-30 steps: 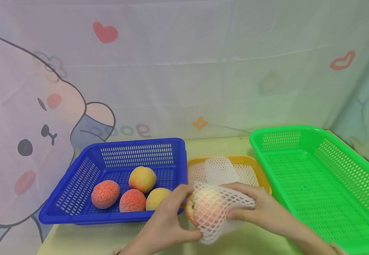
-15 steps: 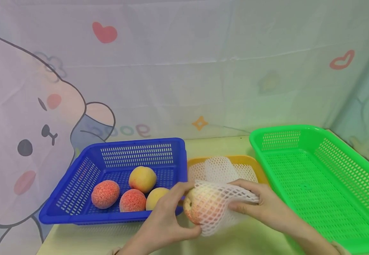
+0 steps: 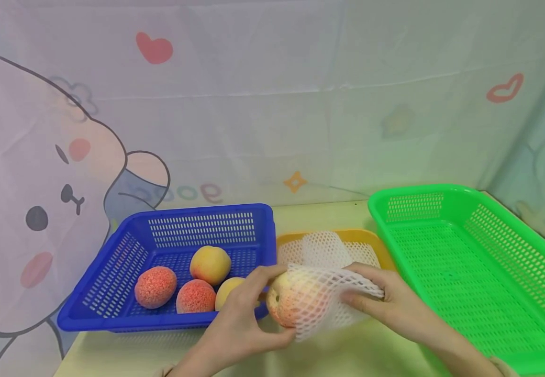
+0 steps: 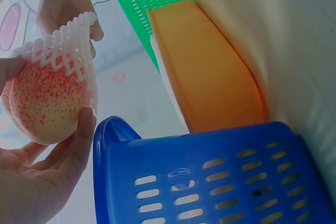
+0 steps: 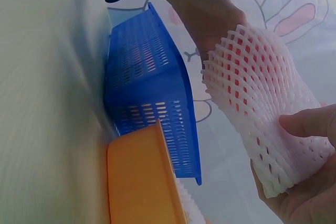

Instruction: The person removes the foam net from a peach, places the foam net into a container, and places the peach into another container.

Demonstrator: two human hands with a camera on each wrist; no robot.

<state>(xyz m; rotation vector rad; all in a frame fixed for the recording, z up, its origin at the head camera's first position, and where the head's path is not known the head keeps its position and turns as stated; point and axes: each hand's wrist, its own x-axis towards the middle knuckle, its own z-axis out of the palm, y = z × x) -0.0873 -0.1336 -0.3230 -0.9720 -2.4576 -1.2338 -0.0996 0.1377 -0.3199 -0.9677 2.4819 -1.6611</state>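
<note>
A yellow-and-red peach (image 3: 279, 303) pokes out of a white foam net sleeve (image 3: 317, 309) that covers its right part. My left hand (image 3: 239, 324) holds the peach at the sleeve's mouth, index finger above and thumb below. At the sleeve's loose right end, my right hand (image 3: 392, 301) pinches the foam between thumb and fingers. From the left wrist, the peach (image 4: 50, 103) shows its speckled bare side, with fingers around it. In the right wrist view, the sleeve (image 5: 252, 82) narrows toward the right thumb, the peach's red showing through its holes.
A blue basket (image 3: 159, 320) on the left holds several peaches, two yellowish (image 3: 211, 265) and two red (image 3: 155, 287). Behind the hands, a yellow tray (image 3: 387, 256) holds more foam sleeves (image 3: 326, 248). A large green basket (image 3: 460, 272) stands on the right. A printed cloth hangs behind.
Both hands have shifted slightly upward, the left one also a little left and the right one a little right. More of the peach's dimpled end now shows outside the sleeve.
</note>
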